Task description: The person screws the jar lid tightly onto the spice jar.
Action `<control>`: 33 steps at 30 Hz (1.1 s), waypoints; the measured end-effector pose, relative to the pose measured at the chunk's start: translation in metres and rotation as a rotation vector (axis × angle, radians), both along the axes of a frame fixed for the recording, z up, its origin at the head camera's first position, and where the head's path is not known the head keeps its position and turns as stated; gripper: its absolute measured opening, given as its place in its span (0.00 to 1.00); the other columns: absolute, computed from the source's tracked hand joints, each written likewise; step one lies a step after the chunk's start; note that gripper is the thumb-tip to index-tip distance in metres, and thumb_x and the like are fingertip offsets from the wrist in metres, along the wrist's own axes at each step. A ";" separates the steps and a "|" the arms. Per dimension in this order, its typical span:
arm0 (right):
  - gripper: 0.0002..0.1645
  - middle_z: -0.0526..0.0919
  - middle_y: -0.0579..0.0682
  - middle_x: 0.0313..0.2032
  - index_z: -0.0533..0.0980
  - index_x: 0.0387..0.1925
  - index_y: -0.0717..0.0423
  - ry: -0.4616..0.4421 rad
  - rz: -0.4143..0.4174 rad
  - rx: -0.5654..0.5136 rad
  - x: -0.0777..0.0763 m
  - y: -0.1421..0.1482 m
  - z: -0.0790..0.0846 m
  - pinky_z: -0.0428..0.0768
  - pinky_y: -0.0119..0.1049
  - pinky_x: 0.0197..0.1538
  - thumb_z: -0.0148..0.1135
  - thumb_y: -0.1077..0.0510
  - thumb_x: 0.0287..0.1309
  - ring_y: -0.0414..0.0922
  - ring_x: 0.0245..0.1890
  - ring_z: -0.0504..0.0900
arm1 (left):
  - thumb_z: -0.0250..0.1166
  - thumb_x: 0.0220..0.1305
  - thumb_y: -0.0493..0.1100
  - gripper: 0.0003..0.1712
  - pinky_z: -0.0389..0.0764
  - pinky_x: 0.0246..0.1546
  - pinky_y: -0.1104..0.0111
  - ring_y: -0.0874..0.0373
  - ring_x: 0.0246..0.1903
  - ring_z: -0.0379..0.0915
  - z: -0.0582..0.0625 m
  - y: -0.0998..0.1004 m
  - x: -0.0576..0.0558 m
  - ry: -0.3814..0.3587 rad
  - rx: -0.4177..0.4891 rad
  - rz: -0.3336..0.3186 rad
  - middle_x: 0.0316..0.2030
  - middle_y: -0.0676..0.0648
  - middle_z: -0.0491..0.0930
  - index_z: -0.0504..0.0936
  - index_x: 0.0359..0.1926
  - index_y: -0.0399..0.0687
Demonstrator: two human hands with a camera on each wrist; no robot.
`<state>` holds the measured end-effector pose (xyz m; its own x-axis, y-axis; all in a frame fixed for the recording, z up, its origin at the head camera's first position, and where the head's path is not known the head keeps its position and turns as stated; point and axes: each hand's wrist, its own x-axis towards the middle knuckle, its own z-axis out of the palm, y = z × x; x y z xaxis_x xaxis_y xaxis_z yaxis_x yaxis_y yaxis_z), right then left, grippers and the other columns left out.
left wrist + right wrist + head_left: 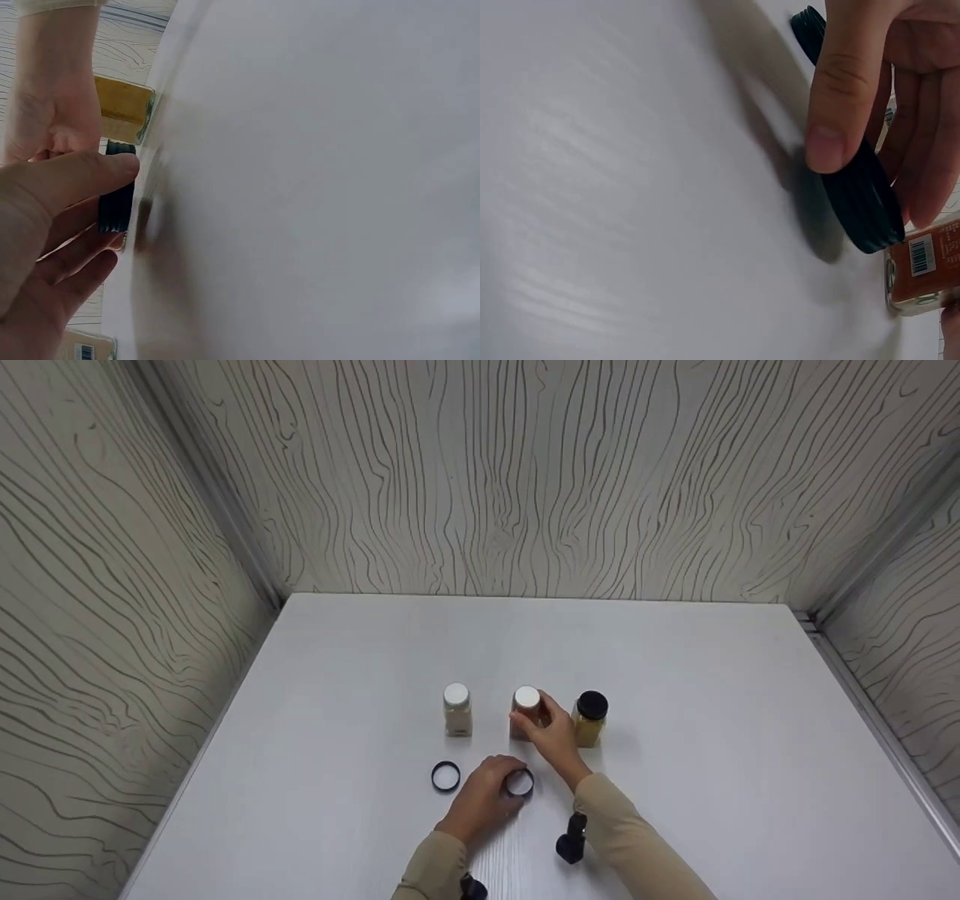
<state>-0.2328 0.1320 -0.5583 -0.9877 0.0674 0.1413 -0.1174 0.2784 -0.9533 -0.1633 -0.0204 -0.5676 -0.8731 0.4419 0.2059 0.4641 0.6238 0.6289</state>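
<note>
White tabletop (690, 690), hands (489, 799) (555, 735) curled: left round black ring (864, 201), right round barcode-labelled orange bottle (934, 266)

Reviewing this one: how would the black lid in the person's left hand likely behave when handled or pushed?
Pinched by the left hand, the black lid looks undeformed, so it is probably stiff. Its ridged side should limit slipping. Shallow and round, it may slide if pushed flat, or roll on edge.

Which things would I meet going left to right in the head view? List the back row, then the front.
Back: white-capped pale bottle → white-capped reddish bottle, in the right hand → black-capped yellow bottle.
Front: loose black-rimmed lid → left hand → second black-rimmed lid, which it holds.
</note>
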 end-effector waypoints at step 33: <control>0.36 0.72 0.70 0.61 0.67 0.62 0.72 -0.019 0.013 -0.008 0.002 -0.001 0.004 0.72 0.50 0.68 0.68 0.59 0.56 0.62 0.65 0.71 | 0.73 0.52 0.41 0.29 0.81 0.55 0.69 0.57 0.51 0.76 0.003 -0.002 0.000 0.064 -0.004 0.044 0.50 0.48 0.80 0.77 0.56 0.44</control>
<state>-0.2310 0.1305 -0.5541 -0.9909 0.0559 0.1221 -0.1027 0.2696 -0.9575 -0.1633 -0.0222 -0.5645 -0.8770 0.4041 0.2601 0.4750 0.6470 0.5964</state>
